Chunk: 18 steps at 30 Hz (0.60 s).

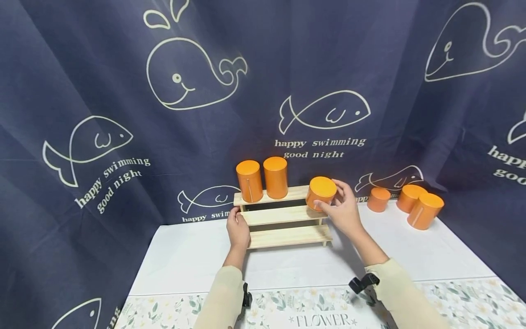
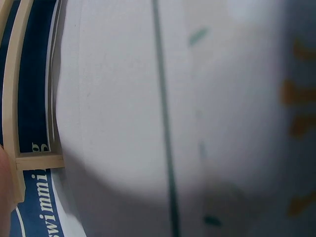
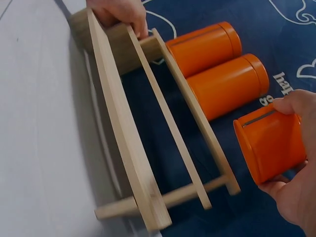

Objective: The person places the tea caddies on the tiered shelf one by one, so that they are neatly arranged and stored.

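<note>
A three-step wooden shelf (image 1: 287,215) stands on the white table against the curtain. Two tall orange canisters (image 1: 276,178) sit side by side on the left of its top step. With its thumb and fingers my left hand (image 1: 238,230) grips the shelf's left end near the middle step. My right hand (image 1: 344,211) holds a shorter orange canister (image 1: 321,192) by its sides, thumb toward me and fingers behind. In the right wrist view this held canister (image 3: 271,143) is apart from the top step, just above its right end. The lower two steps carry nothing.
To the right, a small orange canister (image 1: 378,199) and two larger orange canisters (image 1: 425,211) stand on the table (image 1: 185,256) near the curtain. A dark blue curtain (image 1: 263,91) with whale and fish drawings hangs behind. Floral cloth (image 1: 320,306) covers the front edge.
</note>
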Motion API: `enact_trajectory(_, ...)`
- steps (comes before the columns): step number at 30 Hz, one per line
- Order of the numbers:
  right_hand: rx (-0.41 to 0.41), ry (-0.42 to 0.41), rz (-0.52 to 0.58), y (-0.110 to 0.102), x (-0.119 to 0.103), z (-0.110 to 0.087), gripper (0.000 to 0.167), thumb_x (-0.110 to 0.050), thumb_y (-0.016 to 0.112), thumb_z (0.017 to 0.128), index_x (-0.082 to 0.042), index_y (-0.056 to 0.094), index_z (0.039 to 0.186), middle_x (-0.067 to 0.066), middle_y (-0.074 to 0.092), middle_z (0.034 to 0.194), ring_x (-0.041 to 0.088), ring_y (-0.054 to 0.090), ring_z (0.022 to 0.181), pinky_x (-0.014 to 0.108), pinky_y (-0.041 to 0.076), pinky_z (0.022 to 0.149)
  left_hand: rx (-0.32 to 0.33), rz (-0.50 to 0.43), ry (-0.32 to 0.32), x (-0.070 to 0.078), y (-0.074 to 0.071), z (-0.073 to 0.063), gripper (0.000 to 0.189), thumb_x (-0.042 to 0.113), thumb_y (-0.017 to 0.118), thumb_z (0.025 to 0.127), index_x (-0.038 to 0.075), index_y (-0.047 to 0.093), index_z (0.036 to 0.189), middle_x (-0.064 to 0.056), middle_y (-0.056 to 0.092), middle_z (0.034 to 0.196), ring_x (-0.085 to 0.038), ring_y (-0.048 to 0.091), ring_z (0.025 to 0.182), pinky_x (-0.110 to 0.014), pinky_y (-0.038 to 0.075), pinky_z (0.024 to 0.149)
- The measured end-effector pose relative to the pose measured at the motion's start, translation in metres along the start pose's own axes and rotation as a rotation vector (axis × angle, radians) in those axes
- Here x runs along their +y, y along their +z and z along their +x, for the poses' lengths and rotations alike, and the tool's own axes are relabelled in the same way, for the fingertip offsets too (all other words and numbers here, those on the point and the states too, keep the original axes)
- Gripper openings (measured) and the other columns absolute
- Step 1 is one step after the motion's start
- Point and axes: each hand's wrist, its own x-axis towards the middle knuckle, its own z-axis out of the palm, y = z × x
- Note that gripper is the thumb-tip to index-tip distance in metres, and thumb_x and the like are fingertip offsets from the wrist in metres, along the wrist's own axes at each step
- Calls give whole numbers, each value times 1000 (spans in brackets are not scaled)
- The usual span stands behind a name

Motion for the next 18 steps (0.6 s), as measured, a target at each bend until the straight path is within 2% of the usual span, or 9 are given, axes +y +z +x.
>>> enact_trajectory(4,-25,-22,-8,13,3,2,85,-2,88,83,-2,42,155,18,52,151,10,56,132,5,44,109,-1,2,8,-1,-2,0,35,4,42,108,-5,63,135,-26,65,141,-42,57,141,-55,46,121)
enact_trajectory(7,-43,-27,-26,19,2,5,86,-4,88,84,-3,42,157,18,51,152,18,55,135,13,43,117,-3,9,0,-1,-1,-1,35,4,41,109,-5,62,135,-26,64,142,-41,56,142,-55,45,122)
enact_trajectory(10,-53,-21,-38,24,0,8,87,-7,88,85,-4,41,159,18,50,156,29,52,143,30,40,126,-2,9,-4,-1,-1,-1,35,4,41,109,-6,62,135,-26,64,143,-41,55,143,-54,45,123)
enact_trajectory(13,-61,-7,-42,29,1,13,87,-11,87,87,-7,40,160,19,49,158,35,49,148,45,37,129,3,4,6,0,-1,-1,34,3,42,108,-7,62,134,-27,64,141,-42,56,142,-55,45,122)
enact_trajectory(18,-72,18,-57,35,6,22,88,-14,86,89,-9,37,162,20,48,160,36,48,151,49,36,130,12,4,22,1,0,-1,34,2,42,107,-8,63,132,-28,65,139,-42,57,139,-55,46,121)
